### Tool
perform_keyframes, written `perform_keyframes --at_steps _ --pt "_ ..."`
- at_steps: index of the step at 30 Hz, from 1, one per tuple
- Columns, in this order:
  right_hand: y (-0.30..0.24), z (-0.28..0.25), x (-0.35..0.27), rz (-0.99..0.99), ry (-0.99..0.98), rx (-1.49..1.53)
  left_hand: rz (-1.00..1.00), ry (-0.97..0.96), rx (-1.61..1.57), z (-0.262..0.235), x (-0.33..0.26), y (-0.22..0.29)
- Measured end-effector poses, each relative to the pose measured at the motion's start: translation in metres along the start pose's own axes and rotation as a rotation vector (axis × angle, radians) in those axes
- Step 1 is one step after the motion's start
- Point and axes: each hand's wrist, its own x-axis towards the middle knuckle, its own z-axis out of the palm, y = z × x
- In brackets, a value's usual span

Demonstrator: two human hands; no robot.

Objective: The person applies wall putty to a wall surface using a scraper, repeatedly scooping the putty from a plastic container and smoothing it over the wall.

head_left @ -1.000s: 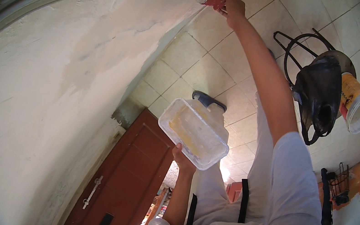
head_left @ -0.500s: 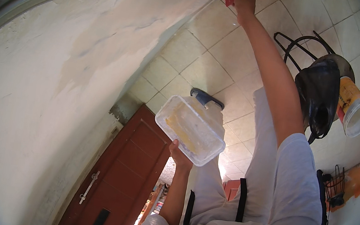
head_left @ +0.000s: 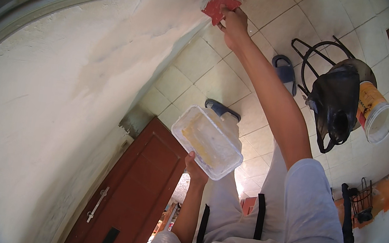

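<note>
My right hand [head_left: 234, 26] reaches far forward, fingers closed on a red putty scraper [head_left: 220, 6]. Its blade edge meets the plastered wall [head_left: 131, 38] low down, close to where wall and floor join. Whitish paste shows along that edge. In front of my body, my left hand [head_left: 195, 169] grips the near side of a translucent plastic tub [head_left: 213, 144], thumb over the rim. The tub is tilted, and a yellowish patch and whitish smears show inside it. Grey-beige patches of filler spread over the wall beside the scraper.
Right of me, a black plastic bag [head_left: 338, 99] lies on a stool with black metal legs [head_left: 308, 53], beside an orange-and-white bucket [head_left: 379, 117]. A brown door [head_left: 135, 173] is at lower left, a window frame [head_left: 57, 3] at upper left. Dark slippers [head_left: 284, 74] show on the tiled floor [head_left: 229, 84].
My right hand and the scraper have moved left and nearer, onto the wall. A second slipper has come into view beside the stool. The tub in my left hand has hardly shifted.
</note>
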Motion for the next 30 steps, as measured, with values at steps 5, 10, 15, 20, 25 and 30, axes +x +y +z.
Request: perform_keyframes --at_steps 5,10,15,20,25,30 --pt "-0.012 -0.044 0.032 0.115 0.058 -0.069 -0.005 -0.008 -0.007 0.005 -0.002 0.0" --pt "-0.039 -0.076 0.135 -0.509 -0.372 -0.702 -0.026 -0.052 0.029 0.008 0.0 0.002" --pt "-0.1 -0.022 0.125 -0.086 0.02 0.009 -0.016 0.022 0.027 0.008 -0.006 0.003" --pt "-0.062 -0.075 0.109 -0.16 0.213 -0.31 -0.008 -0.028 -0.008 0.012 -0.007 0.007" --pt "0.016 -0.096 0.135 -0.182 0.201 -0.399 -0.017 -0.062 0.009 0.018 -0.001 0.007" --pt "0.01 -0.022 0.05 -0.217 0.14 -0.154 -0.017 -0.073 -0.024 0.014 -0.005 0.009"
